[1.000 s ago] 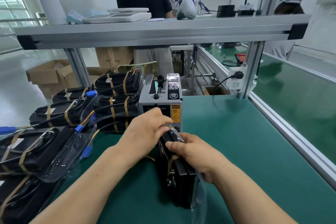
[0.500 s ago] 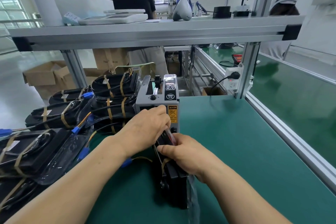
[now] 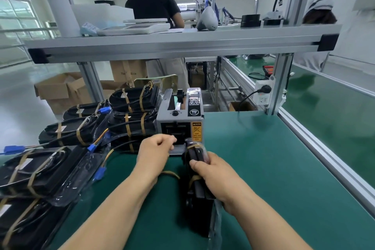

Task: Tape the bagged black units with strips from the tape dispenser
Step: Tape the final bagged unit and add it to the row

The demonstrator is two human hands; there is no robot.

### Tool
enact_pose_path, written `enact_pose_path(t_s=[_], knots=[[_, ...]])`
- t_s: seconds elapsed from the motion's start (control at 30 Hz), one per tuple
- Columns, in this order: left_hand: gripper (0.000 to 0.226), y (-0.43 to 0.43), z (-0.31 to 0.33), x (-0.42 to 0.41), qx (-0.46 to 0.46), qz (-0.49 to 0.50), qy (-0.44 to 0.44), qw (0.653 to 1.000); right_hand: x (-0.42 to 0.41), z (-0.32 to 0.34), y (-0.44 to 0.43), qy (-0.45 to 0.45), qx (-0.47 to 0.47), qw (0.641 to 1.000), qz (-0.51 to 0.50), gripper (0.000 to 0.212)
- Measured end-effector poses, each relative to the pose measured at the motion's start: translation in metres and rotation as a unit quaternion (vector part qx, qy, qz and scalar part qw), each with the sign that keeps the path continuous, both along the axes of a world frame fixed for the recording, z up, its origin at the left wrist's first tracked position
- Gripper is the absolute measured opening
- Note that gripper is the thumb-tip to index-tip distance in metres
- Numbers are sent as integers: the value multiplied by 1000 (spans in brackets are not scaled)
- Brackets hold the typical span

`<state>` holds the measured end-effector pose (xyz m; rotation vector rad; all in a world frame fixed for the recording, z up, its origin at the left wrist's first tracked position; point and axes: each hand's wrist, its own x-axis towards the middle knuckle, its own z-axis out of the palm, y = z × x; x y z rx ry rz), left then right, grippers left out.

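A grey tape dispenser (image 3: 180, 119) stands on the green mat (image 3: 263, 168). Just in front of it a bagged black unit (image 3: 199, 211) stands on its edge, with brown tape bands round its far end. My right hand (image 3: 211, 174) grips the unit's top from the right. My left hand (image 3: 156, 148) is at the dispenser's outlet slot, fingers curled, pinching what looks like a clear tape strip (image 3: 177, 150). The strip's far end is hard to make out.
Several taped bagged units with blue connectors lie piled at the left (image 3: 50, 172) and beside the dispenser (image 3: 132, 111). An aluminium shelf (image 3: 172, 44) spans overhead. A power socket (image 3: 262, 92) hangs on the right post. A person (image 3: 152, 4) stands behind the bench.
My left hand has left the top of the unit and moved forward and left to the dispenser's outlet. My right hand keeps its hold on the unit.
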<state>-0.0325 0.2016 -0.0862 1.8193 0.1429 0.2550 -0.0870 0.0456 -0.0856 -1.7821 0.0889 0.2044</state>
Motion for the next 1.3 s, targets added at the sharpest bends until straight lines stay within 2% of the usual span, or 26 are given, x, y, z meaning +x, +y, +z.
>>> enact_pose_path(t_s=[0.07,0.1,0.27,0.8,1.13,1.23,1.3], knots=[[16,1,-9,5,-153,17,96,983,-2,-2,-4,17,44,999,-21,43],[15,1,-11,8,-199,23,130,971,-2,-3,-6,23,60,998,-28,43],[14,-7,-3,21,-311,27,198,929,-5,-2,-5,22,84,995,-42,43],[30,-27,8,44,-353,56,275,892,-6,-1,-8,12,64,997,-43,41],[10,-38,7,56,-401,147,193,883,-6,-1,-10,5,48,998,-39,41],[17,-35,6,47,-380,145,157,900,-5,-2,-12,5,46,998,-38,41],[23,-30,8,35,-353,95,145,920,-5,-2,-14,7,39,999,-37,41]])
